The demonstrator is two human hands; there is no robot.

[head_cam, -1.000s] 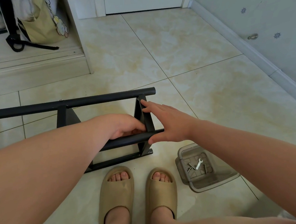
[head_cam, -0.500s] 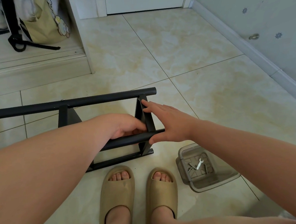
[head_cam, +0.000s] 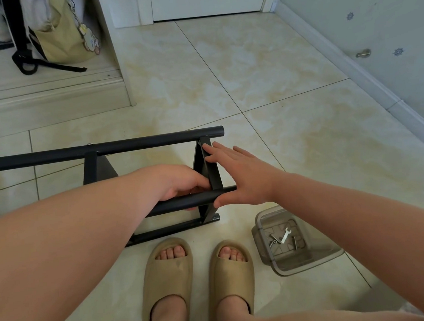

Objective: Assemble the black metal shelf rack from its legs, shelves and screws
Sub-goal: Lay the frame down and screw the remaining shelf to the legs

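A half-built black metal rack (head_cam: 101,168) lies on its side, left of centre in the frame. Its far leg (head_cam: 129,146), a round tube, runs from the left edge to mid-frame; the near leg (head_cam: 183,203) runs parallel below it. A shelf (head_cam: 214,176) stands edge-on between their right ends. Spare screws (head_cam: 295,242) and a small wrench (head_cam: 285,235) lie in a clear tub (head_cam: 311,263), lower right.

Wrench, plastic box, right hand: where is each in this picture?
wrench (head_cam: 285,235), head view, middle of its shaft.
plastic box (head_cam: 310,260), head view, its near wall.
right hand (head_cam: 242,177), head view, back of the hand.
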